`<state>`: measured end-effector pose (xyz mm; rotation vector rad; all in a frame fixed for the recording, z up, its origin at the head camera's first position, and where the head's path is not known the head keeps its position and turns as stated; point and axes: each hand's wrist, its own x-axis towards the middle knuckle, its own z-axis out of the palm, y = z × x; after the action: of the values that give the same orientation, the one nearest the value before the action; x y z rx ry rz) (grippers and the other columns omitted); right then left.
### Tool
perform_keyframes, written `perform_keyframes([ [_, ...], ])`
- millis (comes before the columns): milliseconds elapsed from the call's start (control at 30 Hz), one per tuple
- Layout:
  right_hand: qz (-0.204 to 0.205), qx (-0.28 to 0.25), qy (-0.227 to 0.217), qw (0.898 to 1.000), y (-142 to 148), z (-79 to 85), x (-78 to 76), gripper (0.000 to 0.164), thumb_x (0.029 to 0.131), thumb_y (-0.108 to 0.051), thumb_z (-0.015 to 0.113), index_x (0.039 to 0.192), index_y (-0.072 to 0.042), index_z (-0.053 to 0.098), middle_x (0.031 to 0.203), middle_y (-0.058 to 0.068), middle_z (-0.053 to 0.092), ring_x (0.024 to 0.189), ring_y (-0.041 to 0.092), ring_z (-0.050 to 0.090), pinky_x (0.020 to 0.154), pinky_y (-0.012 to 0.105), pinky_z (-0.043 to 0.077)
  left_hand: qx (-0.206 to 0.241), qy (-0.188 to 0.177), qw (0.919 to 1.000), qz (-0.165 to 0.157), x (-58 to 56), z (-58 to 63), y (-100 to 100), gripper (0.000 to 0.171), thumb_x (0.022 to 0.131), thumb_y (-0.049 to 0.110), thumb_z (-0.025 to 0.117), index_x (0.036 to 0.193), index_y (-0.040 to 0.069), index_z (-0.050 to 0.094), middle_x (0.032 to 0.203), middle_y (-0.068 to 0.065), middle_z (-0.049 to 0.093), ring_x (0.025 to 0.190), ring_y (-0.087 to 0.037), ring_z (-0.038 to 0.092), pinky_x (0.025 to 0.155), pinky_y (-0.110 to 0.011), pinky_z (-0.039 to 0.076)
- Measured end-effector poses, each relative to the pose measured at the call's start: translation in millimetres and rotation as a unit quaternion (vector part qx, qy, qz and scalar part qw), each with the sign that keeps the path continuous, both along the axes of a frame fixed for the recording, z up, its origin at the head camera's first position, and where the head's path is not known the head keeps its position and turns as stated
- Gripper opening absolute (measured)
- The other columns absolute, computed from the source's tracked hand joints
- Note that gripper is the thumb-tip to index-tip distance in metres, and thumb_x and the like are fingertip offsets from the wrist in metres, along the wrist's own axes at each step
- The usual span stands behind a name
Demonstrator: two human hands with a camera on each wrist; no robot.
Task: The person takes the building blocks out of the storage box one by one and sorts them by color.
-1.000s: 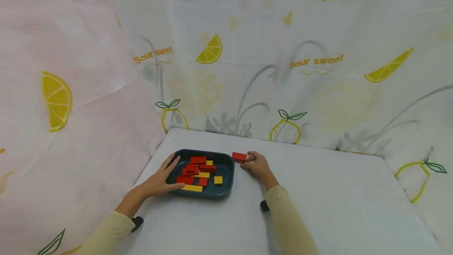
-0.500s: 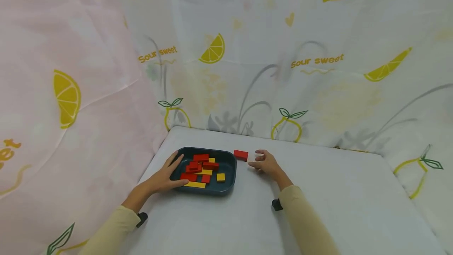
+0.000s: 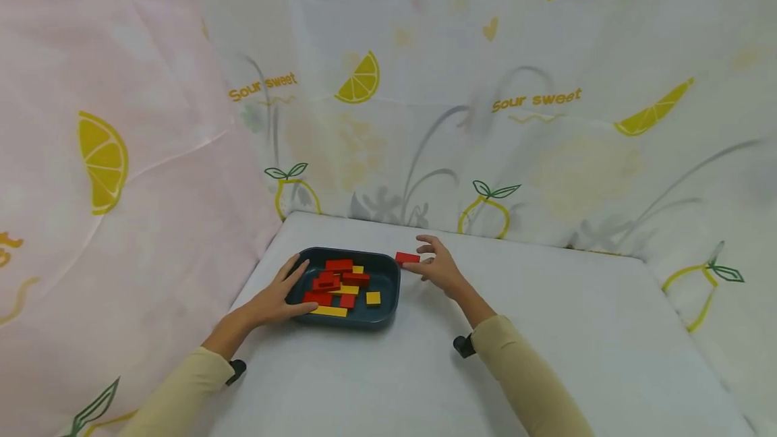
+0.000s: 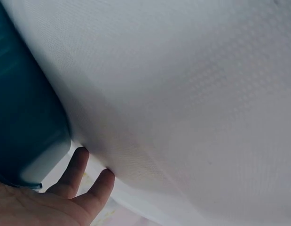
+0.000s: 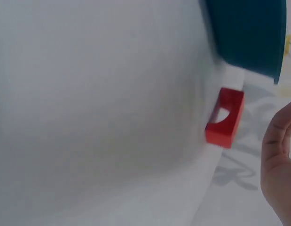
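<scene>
A dark teal tray holds several red and yellow toy blocks, some stacked, including a yellow square block. My left hand rests against its left end, fingers spread over the rim and the thumb reaching over the front edge. In the left wrist view, fingers extend straight beside the tray wall. Just beyond the tray's right end, a red arch block with a rounded cutout lies on the table. My right hand hovers beside it, thumb and fingers parted; its thumb overlaps the block in the head view.
A white cloth covers the table. Behind it hangs a lemon-print curtain, and a pinkish sheet closes the left side. The tray wall rises close to the red arch block.
My right hand first drew back to the right from the red arch block, then came back over it with fingers raised. My left hand stays at the tray. The head view shifts slightly.
</scene>
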<state>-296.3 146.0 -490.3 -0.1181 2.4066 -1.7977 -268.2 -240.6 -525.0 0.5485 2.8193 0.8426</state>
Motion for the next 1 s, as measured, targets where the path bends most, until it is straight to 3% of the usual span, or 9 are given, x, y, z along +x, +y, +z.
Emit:
perform_keyframes([
  [133, 0.033, -0.032, 0.018, 0.999, -22, 6.2, 0.9, 0.079, 0.083, -0.017, 0.081, 0.149, -0.008, 0.037, 0.143, 0.025, 0.044, 0.080, 0.018, 0.062, 0.068, 0.028, 0.058, -0.001, -0.001, 1.0000, -0.002, -0.7, 4.2, 2, 0.101, 0.084, 0.060, 0.068, 0.160, 0.017, 0.017, 0.166, -0.015, 0.000, 0.141, -0.048, 0.028, 0.104, -0.072, 0.034],
  [433, 0.084, -0.076, 0.063, 0.992, -70, 6.3, 10.7, 0.056, 0.086, -0.009, 0.076, 0.134, -0.008, 0.047, 0.135, 0.024, 0.049, 0.072, 0.012, 0.063, 0.069, 0.029, 0.059, 0.002, -0.004, 1.0000, -0.005, -1.3, 3.8, 5, 0.100, 0.083, 0.060, 0.068, 0.159, 0.017, 0.019, 0.166, -0.014, -0.001, 0.141, -0.047, 0.027, 0.104, -0.071, 0.034],
  [533, 0.088, -0.096, 0.065, 0.989, -85, 10.6, 16.1, 0.055, 0.086, -0.008, 0.077, 0.133, -0.006, 0.050, 0.132, 0.025, 0.052, 0.072, 0.012, 0.064, 0.072, 0.034, 0.060, 0.005, -0.001, 1.0000, -0.007, 0.6, 2.1, 1, 0.100, 0.083, 0.059, 0.069, 0.159, 0.016, 0.020, 0.166, -0.015, 0.000, 0.142, -0.047, 0.027, 0.104, -0.072, 0.035],
  [667, 0.068, -0.057, 0.119, 0.989, -105, 1.4, 15.5, 0.051, 0.085, -0.016, 0.079, 0.130, -0.008, 0.057, 0.123, 0.021, 0.060, 0.077, 0.017, 0.062, 0.072, 0.030, 0.057, 0.009, 0.001, 0.9999, -0.005, 1.9, 0.2, 1, 0.099, 0.083, 0.058, 0.069, 0.159, 0.017, 0.021, 0.166, -0.015, 0.001, 0.143, -0.047, 0.026, 0.104, -0.072, 0.034],
  [733, 0.048, -0.025, 0.164, 0.985, -113, -13.3, 12.3, 0.048, 0.083, -0.019, 0.081, 0.126, -0.009, 0.060, 0.115, 0.018, 0.063, 0.083, 0.020, 0.062, 0.073, 0.028, 0.056, 0.009, -0.006, 0.9999, -0.005, 1.7, -0.8, 3, 0.099, 0.083, 0.060, 0.068, 0.159, 0.019, 0.020, 0.167, -0.013, 0.000, 0.143, -0.047, 0.026, 0.105, -0.072, 0.033],
  [833, 0.040, 0.006, 0.213, 0.976, -122, -23.7, 12.4, 0.047, 0.083, -0.018, 0.081, 0.124, -0.005, 0.062, 0.111, 0.020, 0.064, 0.095, 0.029, 0.064, 0.084, 0.032, 0.057, 0.004, -0.004, 1.0000, -0.008, 1.2, -2.3, 6, 0.098, 0.084, 0.061, 0.067, 0.159, 0.020, 0.020, 0.167, -0.013, 0.000, 0.142, -0.048, 0.028, 0.104, -0.071, 0.035],
  [1000, 0.046, 0.023, 0.206, 0.977, -138, -29.8, 6.7, 0.052, 0.085, -0.027, 0.079, 0.130, -0.009, 0.061, 0.119, 0.014, 0.065, 0.108, 0.030, 0.062, 0.093, 0.034, 0.055, 0.002, 0.014, 0.9999, -0.006, 2.9, -0.7, 1, 0.098, 0.084, 0.058, 0.069, 0.159, 0.018, 0.021, 0.166, -0.014, 0.003, 0.140, -0.049, 0.032, 0.103, -0.071, 0.037],
])
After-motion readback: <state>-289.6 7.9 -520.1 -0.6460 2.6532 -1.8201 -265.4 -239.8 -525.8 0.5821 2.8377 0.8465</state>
